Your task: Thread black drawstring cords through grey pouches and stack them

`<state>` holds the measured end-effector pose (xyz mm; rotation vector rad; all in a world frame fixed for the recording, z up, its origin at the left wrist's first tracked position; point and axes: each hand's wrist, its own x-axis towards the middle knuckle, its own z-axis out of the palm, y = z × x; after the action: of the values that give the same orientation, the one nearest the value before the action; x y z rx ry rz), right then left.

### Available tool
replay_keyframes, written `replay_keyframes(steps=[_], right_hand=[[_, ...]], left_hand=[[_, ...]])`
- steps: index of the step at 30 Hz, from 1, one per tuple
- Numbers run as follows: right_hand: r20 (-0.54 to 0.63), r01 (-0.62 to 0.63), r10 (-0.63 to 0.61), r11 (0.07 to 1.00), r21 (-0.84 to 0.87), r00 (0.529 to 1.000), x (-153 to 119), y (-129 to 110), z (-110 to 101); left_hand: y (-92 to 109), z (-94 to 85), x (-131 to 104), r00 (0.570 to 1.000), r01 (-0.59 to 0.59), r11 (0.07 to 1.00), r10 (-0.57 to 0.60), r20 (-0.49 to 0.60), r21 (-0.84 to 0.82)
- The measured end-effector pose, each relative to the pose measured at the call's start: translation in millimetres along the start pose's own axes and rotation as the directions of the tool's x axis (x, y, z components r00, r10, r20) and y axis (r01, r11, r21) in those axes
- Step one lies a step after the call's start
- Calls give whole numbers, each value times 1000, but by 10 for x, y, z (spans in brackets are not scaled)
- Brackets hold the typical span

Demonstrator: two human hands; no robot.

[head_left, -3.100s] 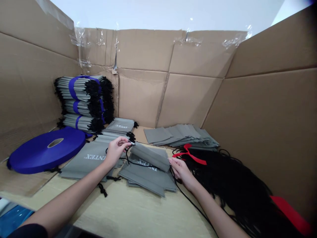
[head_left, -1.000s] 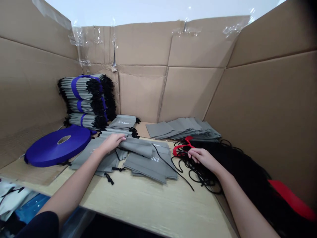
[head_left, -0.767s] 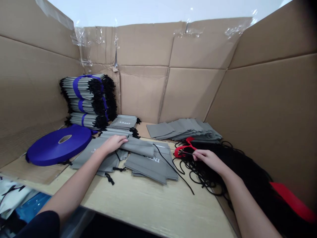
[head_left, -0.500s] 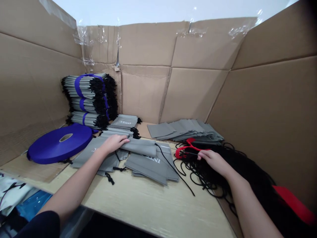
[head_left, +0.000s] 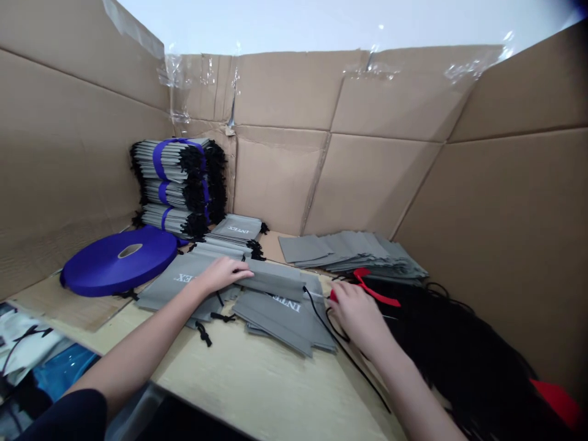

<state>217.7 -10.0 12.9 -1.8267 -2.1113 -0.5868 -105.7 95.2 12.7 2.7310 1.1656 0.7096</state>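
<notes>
My left hand [head_left: 225,274] pinches the left end of a grey pouch [head_left: 278,280] lifted over other grey pouches [head_left: 271,315] with white lettering. From that pouch's right corner a black cord [head_left: 353,361] trails down over the table. My right hand [head_left: 353,306] is closed just right of the corner, fingers around something red at the end of a thin shaft that reaches the corner; most of it is hidden by the hand. A red strip [head_left: 379,295] lies behind my right hand, beside a heap of black cords [head_left: 459,349].
Bundled pouches [head_left: 169,190] with purple bands stand at the back left, behind a purple ribbon roll [head_left: 110,263]. Flat grey pouches [head_left: 353,250] are spread at the back. Cardboard walls [head_left: 275,177] enclose the table [head_left: 257,386]. Another red piece [head_left: 555,401] lies far right.
My right hand has moved left and nearer, towards the pouch's corner, and now covers the red piece. My left hand keeps its hold on the pouch. The view has shifted slightly.
</notes>
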Motion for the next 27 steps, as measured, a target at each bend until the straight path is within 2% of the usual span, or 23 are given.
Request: replay_keyframes(steps=[2, 3, 5, 8, 10, 14, 16, 19, 21, 23, 27], right_hand=[[-8, 121, -121, 978, 170, 993, 38, -234, 68], [-19, 135, -134, 960, 246, 991, 54, -306, 107], [-62, 115, -99, 926, 361, 993, 82, -365, 188], [-92, 35, 10, 880, 473, 996, 106, -320, 282], [-97, 7, 45, 875, 484, 994, 112, -272, 300], [-159, 51, 10, 925, 376, 987, 109, -228, 244], [-140, -17, 83, 907, 421, 987, 114, -218, 220], [-44, -170, 250, 767, 618, 967, 137, -199, 236], [20, -216, 298, 643, 735, 954, 158, -190, 261], [78, -225, 296, 503, 835, 952, 178, -186, 268], [141, -185, 217, 198, 963, 966, 189, -148, 193]], left_hand=[[25, 20, -2, 1000, -9, 1000, 9, 15, -16], [35, 27, -5, 1000, -10, 1000, 11, 21, -20], [48, 35, -11, 999, -15, 1000, 16, 30, -21], [59, 41, -16, 999, -19, 1000, 20, 38, -18], [69, 47, -15, 999, -17, 1000, 18, 47, -24], [92, 58, -7, 997, -24, 998, 28, 77, -55], [99, 57, -4, 997, -29, 997, 35, 76, -67], [105, 54, 2, 997, -24, 997, 29, 72, -79], [107, 58, 5, 997, -25, 996, 32, 75, -89], [105, 70, 8, 996, -34, 995, 42, 78, -97], [76, 92, 6, 995, -53, 998, 57, 84, -40]])
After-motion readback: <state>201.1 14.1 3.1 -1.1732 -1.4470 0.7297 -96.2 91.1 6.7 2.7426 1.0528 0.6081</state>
